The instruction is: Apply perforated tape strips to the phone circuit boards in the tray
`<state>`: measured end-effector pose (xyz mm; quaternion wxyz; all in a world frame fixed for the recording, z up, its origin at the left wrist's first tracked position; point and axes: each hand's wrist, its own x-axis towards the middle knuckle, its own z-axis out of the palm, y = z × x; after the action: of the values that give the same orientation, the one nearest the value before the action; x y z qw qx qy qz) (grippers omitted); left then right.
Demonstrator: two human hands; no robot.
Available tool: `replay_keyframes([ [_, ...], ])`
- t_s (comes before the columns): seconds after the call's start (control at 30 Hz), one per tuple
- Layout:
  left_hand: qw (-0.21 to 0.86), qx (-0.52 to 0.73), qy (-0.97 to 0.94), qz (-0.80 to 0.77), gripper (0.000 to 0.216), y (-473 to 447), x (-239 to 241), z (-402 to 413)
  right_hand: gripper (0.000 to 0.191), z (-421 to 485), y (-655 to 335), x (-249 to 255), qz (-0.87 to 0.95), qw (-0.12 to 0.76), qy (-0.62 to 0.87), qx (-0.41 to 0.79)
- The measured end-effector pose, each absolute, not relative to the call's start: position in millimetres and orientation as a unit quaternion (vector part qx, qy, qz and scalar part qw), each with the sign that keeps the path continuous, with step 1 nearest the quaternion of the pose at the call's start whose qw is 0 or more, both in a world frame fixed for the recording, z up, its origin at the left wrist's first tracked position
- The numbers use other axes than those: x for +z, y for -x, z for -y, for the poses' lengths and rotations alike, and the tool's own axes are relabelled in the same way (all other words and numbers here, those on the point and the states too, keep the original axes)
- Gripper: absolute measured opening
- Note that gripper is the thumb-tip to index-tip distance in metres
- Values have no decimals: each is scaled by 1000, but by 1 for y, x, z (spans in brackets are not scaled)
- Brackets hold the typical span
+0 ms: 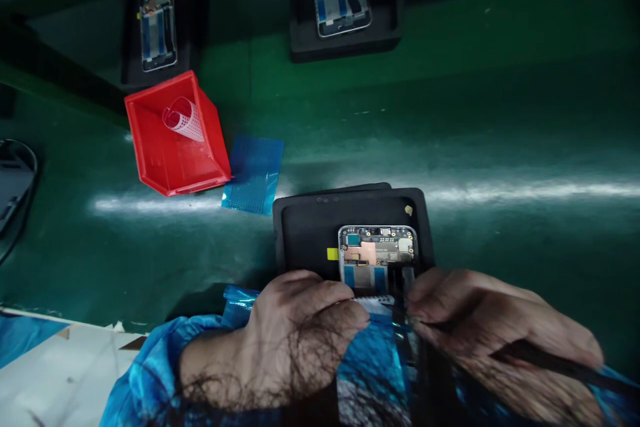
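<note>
An opened phone (pixel 376 253) with bare circuit board and blue strips lies in a black tray (pixel 305 227) in front of me. My left hand (pixel 305 327) is closed, pinching a white strip with a perforated edge (pixel 377 302) over the phone's lower part. Shiny blue film (pixel 373 353) hangs below that strip. My right hand (pixel 495 320) is closed at the phone's right side, its fingertips close to the strip. A slender dark tool (pixel 560 363) runs through its grip; the tool's tip cannot be made out. Both hands hide the lower half of the phone.
A red bin (pixel 175 167) holding a curled white perforated sheet (pixel 184 119) stands at the left. Beside it lies a blue film sheet (pixel 254 173). Two more opened phones (pixel 159 30) sit in black trays at the back. The green bench (pixel 525 127) has shiny glare.
</note>
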<state>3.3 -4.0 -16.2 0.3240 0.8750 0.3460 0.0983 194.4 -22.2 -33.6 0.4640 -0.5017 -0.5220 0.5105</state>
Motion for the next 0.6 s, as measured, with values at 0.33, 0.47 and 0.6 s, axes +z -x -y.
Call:
replay_keyframes([
  [0.33,296,105,-891,-328,19,-2,-18,2,23,-1,-194,-32,449,489,633,398],
  [0.47,257,125,-901,-325,17,-3,-17,1,23,-1,-193,-33,453,484,650,372],
  [0.6,249,122,-905,-323,17,-3,-19,2,21,0,-193,-32,456,472,656,374],
])
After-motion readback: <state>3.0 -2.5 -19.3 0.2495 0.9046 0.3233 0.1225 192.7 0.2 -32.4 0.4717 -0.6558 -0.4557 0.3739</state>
